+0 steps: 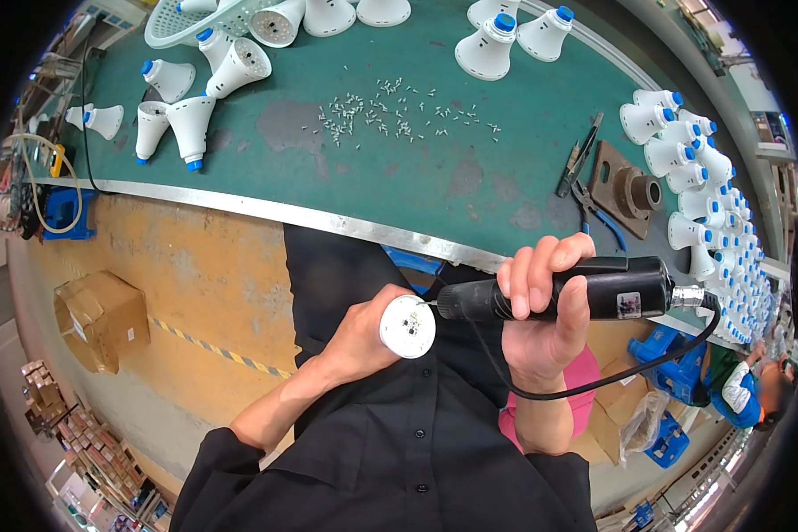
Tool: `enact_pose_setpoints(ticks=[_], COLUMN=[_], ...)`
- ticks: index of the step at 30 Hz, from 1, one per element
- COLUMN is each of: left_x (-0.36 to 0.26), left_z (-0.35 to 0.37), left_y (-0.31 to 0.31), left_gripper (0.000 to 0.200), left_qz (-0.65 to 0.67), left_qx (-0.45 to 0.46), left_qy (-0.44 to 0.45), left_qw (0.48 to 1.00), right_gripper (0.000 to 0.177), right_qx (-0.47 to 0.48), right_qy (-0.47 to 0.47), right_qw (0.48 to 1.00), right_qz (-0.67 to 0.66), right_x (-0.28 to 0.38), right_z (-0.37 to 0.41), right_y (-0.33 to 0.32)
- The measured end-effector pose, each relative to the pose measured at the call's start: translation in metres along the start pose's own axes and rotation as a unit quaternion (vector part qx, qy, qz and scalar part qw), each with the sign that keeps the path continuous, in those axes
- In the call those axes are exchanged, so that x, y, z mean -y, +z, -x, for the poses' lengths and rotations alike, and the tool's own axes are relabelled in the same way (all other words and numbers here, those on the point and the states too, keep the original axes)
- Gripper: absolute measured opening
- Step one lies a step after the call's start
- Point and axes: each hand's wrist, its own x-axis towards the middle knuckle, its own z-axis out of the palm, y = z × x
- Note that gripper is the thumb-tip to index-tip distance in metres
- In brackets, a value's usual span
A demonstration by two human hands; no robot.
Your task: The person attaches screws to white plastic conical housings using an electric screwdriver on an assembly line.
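Note:
In the head view, my left hand (pixel 363 335) is closed around a white lamp housing (pixel 407 327), its round end face turned up toward me. My right hand (pixel 545 310) grips a black corded electric screwdriver (pixel 612 288), held level. The tool's thin bit meets the upper right rim of the housing's face; whether it sits in a screw is too small to tell. Both hands are in front of my body, below the table's edge. Small loose screws (pixel 355 115) lie scattered on the green table (pixel 399 191) beyond them.
Pliers (pixel 603 217) and a brown metal block (pixel 628 191) lie at the table's right. Many white housings with blue caps (pixel 683 155) crowd the right end; others (pixel 191 124) stand at left near a pale basket (pixel 170 27). The black cord (pixel 629 365) loops below my right hand.

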Motion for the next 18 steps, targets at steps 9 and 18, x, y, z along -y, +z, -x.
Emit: enact_pose_setpoints(ticks=[9,18], left_x=[0.0036,0.0038], left_z=[0.0011,-0.0007], left_y=[0.0016,0.0024], left_gripper=[0.043,0.042], left_qz=[0.010,0.004], left_qx=[0.003,0.007], left_qy=[-0.008,0.039], left_qw=[1.000,0.999], right_gripper=[0.024,0.029], right_qx=[-0.007,0.034], right_qy=[0.009,0.013], right_qw=[1.000,0.999], right_qz=[-0.019,-0.030], right_x=[-0.0041,0.0018], right_z=[0.0006,-0.0015], right_y=[-0.0035,-0.0078])
